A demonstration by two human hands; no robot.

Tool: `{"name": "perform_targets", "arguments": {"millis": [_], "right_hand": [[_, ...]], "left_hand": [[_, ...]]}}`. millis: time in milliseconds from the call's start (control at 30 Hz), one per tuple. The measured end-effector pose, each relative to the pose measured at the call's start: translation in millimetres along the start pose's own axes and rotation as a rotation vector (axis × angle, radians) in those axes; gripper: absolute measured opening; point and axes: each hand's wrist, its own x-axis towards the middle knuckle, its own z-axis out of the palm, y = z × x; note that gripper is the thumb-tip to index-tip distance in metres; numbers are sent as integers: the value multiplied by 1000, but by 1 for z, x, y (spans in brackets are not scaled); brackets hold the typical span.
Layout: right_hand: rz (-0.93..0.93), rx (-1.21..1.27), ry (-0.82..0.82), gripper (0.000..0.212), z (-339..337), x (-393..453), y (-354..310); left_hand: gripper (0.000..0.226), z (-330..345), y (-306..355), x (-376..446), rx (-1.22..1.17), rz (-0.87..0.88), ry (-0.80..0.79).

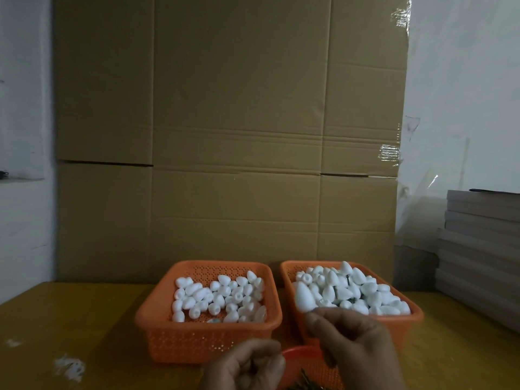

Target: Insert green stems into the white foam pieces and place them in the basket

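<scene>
Two orange baskets stand side by side on the yellow table. The left basket [157, 322] holds several loose white foam pieces [219, 298]. The right basket [416, 319] is heaped with more white foam pieces [363, 291]. My right hand [354, 350] is raised over the right basket's near left corner and pinches one white foam piece [304, 298] at its fingertips. My left hand [247, 364] is low at the bottom edge with fingers curled; what it holds is hidden. Green stems [305, 382] lie in a small orange tray [304, 357] between my hands.
A tall sheet of brown cardboard [225, 136] stands right behind the baskets. Stacked grey boards [481, 249] sit at the right. White foam crumbs [69, 367] lie on the table [70, 319] at the left front.
</scene>
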Motion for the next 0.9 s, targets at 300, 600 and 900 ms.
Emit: {"name": "perform_targets", "arguments": {"millis": [300, 600, 900], "right_hand": [[-96, -545, 348, 8, -36, 97, 36], [88, -999, 430, 30, -44, 129, 53], [152, -1035, 425, 31, -50, 130, 53]], "left_hand": [[18, -3, -6, 3, 113, -15, -90], [15, -10, 1, 3, 166, -68, -171], [12, -8, -2, 4, 115, -110, -176]]}}
